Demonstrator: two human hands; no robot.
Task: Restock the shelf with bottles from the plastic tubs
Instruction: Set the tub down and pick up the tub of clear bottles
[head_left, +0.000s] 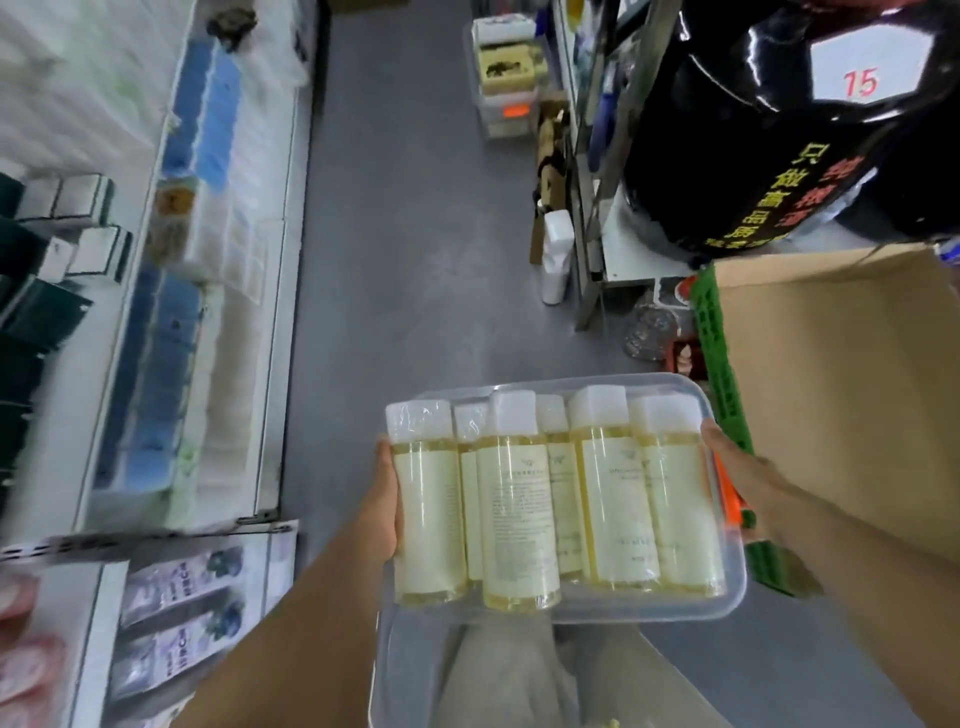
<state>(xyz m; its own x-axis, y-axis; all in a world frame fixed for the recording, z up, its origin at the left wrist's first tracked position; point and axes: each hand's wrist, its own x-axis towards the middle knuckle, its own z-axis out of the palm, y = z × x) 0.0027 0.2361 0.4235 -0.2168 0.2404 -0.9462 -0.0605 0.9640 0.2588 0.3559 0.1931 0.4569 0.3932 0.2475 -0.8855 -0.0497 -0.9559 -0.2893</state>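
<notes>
A clear plastic tub (732, 587) is held up in front of me over the aisle floor. Several pale yellow bottles (517, 499) with white caps and cream labels lie side by side in it, wrapped in clear film. My left hand (388, 499) grips the tub's left side and my right hand (727, 462) grips its right side. A second clear tub (387, 670) sits lower down beneath it, with something pale inside. The shelf (171, 322) of stocked goods runs along the left of the aisle.
A cardboard box (836, 395) on a green crate (719, 374) stands close at the right. A black drum marked 15 (769, 124) sits on a metal rack (597, 228). White bottles and boxes (556, 254) line the far right of the grey floor.
</notes>
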